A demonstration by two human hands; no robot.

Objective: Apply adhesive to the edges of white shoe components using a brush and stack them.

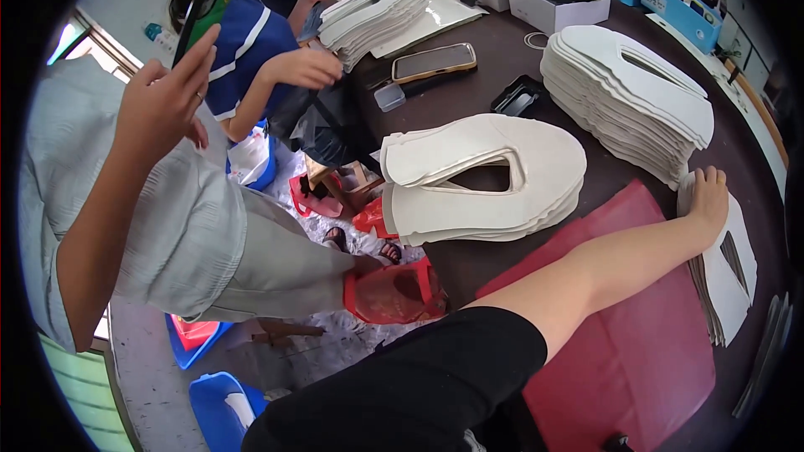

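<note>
- My right hand (708,197) lies flat, fingers loose, on a small stack of white cut-outs (729,272) at the bench (502,59) edge, beside a red sheet (645,343).
- My left hand (163,96) is raised, grasping a dark phone (203,12).
- Farther off: two taller white stacks (481,184) (628,96).

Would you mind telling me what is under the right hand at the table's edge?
The right hand rests flat on a small stack of white cut-outs, which lies on the dark table beside a red sheet. How many pieces the stack holds cannot be told.
</note>
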